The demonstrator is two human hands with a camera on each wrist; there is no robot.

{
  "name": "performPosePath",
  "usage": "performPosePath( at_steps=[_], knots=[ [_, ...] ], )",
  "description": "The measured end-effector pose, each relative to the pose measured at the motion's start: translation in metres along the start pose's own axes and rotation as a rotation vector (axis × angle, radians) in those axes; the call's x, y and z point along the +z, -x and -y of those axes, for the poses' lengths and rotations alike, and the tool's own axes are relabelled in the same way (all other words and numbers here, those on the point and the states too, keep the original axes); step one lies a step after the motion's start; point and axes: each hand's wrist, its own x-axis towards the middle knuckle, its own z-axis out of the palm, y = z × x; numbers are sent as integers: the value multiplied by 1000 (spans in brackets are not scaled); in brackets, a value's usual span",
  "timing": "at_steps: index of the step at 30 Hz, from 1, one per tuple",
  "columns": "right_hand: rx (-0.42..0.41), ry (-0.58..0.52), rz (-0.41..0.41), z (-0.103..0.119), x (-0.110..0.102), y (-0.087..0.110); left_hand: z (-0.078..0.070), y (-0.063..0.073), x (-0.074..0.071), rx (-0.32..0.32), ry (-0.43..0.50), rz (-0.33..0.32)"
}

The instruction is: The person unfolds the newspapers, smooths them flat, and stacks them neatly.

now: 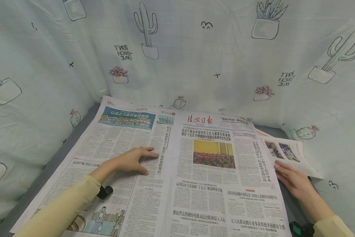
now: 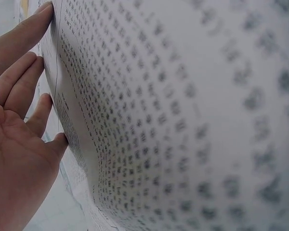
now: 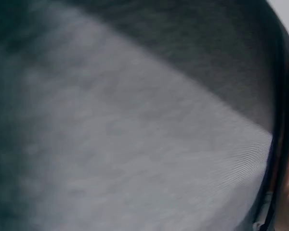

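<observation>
A wide printed newspaper (image 1: 171, 158) lies spread with two pages side by side, a fold running down between them. My left hand (image 1: 136, 160) rests on the left page near the fold, fingers spread. In the left wrist view, the fingertips of the left hand (image 2: 24, 130) touch the printed sheet, which bends close to the camera. My right hand (image 1: 292, 181) is at the newspaper's right edge, fingers pointing toward it and loosely bent. Whether they touch the paper is unclear. The right wrist view is mostly blurred grey, with a sliver of skin at its right edge.
Another printed sheet with photos (image 1: 284, 153) sticks out from under the newspaper's right side. Beneath lies a dark grey surface (image 1: 76, 138). A pale curtain with cactus drawings (image 1: 195, 59) hangs behind and along both sides.
</observation>
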Motion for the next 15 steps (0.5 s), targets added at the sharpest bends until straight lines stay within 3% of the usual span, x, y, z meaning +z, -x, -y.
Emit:
performPosePath(
  at_steps=[5,11,15],
  knots=[
    [-82,-85,-56,7,1,3,0,0,0,20,-7,3],
    [-96,-317,36,26,-11,13,0,0,-1,30,-4,4],
    [-96,-395,18,34,-17,17,-1,0,-2,30,-5,7]
  ],
)
